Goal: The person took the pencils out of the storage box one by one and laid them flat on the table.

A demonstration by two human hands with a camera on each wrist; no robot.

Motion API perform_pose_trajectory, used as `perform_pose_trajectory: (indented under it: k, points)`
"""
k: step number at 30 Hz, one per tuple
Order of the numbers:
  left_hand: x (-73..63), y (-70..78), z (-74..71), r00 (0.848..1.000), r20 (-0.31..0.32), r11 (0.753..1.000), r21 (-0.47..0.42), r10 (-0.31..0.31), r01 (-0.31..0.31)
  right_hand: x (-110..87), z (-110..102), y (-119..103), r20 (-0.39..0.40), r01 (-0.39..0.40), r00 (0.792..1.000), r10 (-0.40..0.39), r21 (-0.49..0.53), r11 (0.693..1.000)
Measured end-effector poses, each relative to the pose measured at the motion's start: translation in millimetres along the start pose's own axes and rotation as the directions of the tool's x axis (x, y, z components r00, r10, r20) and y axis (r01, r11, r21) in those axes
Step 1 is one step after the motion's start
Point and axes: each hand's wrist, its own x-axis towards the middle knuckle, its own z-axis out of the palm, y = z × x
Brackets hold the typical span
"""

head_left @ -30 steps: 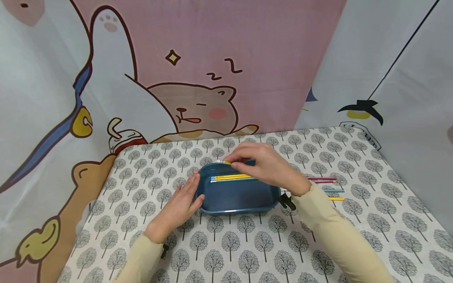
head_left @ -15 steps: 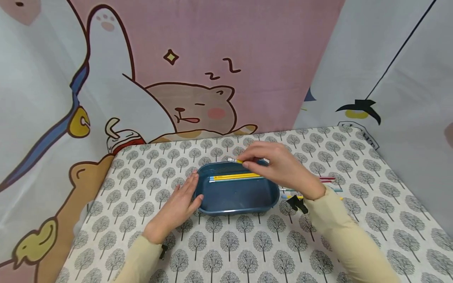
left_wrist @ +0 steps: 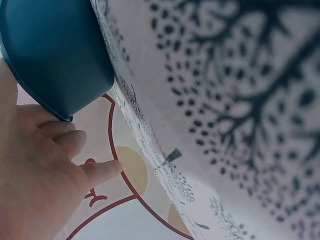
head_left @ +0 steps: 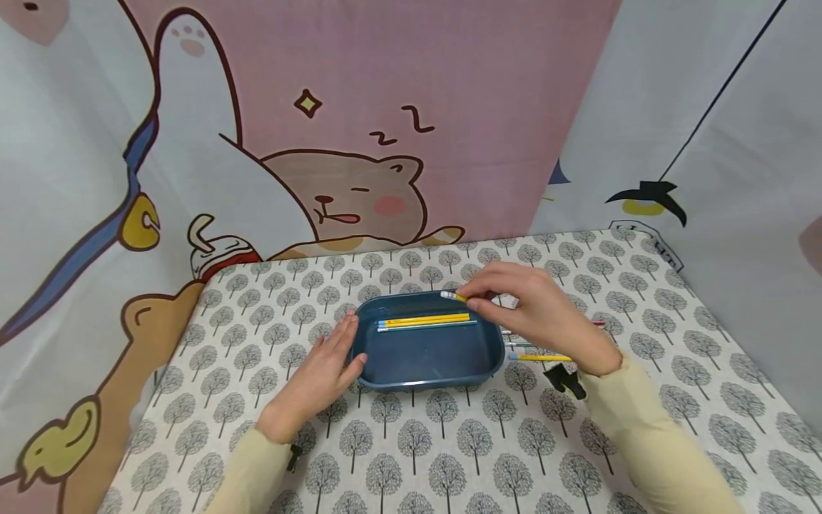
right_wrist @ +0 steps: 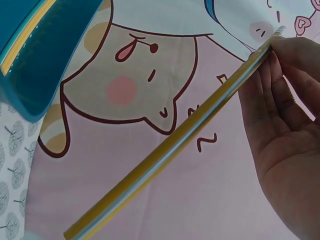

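A dark blue tray [head_left: 424, 360] sits on the cloth. My left hand [head_left: 315, 389] rests against its left rim with straight fingers; the left wrist view shows the fingers on the tray's wall [left_wrist: 60, 55]. My right hand [head_left: 539, 307] is above the tray's right back corner, pinching a yellow pencil [right_wrist: 165, 145] near its eraser end. A pale stripe runs along this pencil. Inside the tray, a yellow pencil [head_left: 424, 319] lies beside a dark green pencil [head_left: 430, 326], both lengthwise near the back.
Right of the tray, another yellow pencil [head_left: 536, 358], a teal pencil [head_left: 519, 345] and a red pencil [head_left: 599, 323] lie on the tree-print cloth [head_left: 443, 442], partly hidden by my right arm. A cartoon curtain [head_left: 501, 128] hangs behind the table.
My right hand has moved to the right with the pencil, from over the tray's middle to its right end. The left hand keeps its place on the rim.
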Motion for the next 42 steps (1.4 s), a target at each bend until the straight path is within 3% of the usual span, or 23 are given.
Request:
perform_pose_trajectory:
  k: [9,28,42]
  points:
    - [0.8,-1.8,0.1,1.0,-0.022,0.999,0.037,0.022,-0.021,-18.0,-7.1,5.7,-0.009,-0.064,0.998,0.064,-0.042,0.997]
    - [-3.6,3.0,-6.0,0.991,-0.084,0.987,0.135,0.101,-0.089,-60.2,-15.2,25.4,-0.013,-0.055,0.998,0.054,-0.084,0.995]
    - [-4.9,0.7,-6.9,0.992,-0.044,0.986,0.127,0.118,-0.111,-91.2,-18.2,37.8,-0.004,-0.093,0.996,0.093,-0.141,0.986]
